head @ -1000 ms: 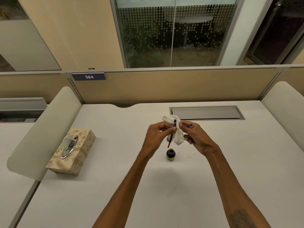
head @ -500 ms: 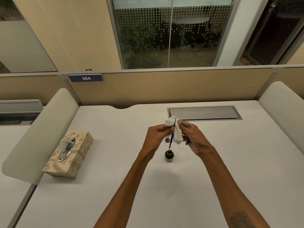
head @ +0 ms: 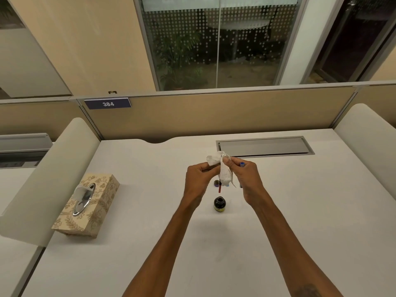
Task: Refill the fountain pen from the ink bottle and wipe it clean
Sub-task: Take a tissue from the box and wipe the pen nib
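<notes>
Above the desk, both hands meet around a white tissue (head: 225, 174) wrapped about the fountain pen (head: 219, 189); only the pen's red lower end shows below the tissue, pointing down. My left hand (head: 198, 179) pinches the pen and the tissue's upper part. With my right hand (head: 246, 177) I grip the tissue around the pen, and a blue pen part (head: 242, 164) sticks up from that fist. The open dark ink bottle (head: 219, 204) stands upright on the desk just below the hands. Its small cap (head: 216, 183) lies behind it.
A patterned tissue box (head: 90, 207) sits at the left of the white desk (head: 300, 221). A grey cable flap (head: 265, 146) is set into the desk behind the hands. Rounded dividers stand at both sides, and a partition wall runs along the back.
The tissue has slid lower along the pen, so less of the dark shaft shows. Both hands stay together above the bottle; the blue part in my right hand shows again.
</notes>
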`<state>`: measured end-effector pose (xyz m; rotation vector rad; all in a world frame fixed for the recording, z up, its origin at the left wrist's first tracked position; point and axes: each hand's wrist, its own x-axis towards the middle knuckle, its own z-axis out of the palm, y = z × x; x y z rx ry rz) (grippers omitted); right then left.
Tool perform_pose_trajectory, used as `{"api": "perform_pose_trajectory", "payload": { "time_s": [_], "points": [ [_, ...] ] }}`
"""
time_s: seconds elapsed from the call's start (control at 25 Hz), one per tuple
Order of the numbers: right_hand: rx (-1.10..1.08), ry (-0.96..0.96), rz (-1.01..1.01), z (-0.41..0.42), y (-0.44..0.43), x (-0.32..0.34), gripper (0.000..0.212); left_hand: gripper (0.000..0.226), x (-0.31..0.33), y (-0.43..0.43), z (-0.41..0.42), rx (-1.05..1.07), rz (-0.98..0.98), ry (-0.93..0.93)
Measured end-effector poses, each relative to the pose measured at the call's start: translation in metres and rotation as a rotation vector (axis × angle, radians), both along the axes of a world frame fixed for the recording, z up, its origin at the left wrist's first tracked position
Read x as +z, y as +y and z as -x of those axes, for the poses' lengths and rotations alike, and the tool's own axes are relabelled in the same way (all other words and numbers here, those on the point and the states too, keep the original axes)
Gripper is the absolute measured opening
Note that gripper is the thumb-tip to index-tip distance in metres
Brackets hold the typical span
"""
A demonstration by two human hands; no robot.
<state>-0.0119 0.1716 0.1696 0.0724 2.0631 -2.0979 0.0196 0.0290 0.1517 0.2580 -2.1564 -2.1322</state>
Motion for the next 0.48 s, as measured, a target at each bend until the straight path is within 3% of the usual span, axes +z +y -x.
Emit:
{"api": "perform_pose_trajectory", "payload": {
  "time_s": [0.24,0.48],
  "points": [
    [-0.072,0.078,-0.06,0.0002,-0.012,0.0016,0.027,0.033,0.0004,0.0041,0.0009,0.089,-0.028,0.005],
    [-0.061,0.056,-0.035,0.0075,-0.0056,0.0016,0.011,0.036,-0.0001,-0.004,0.0083,-0.069,0.099,-0.021]
  ]
}}
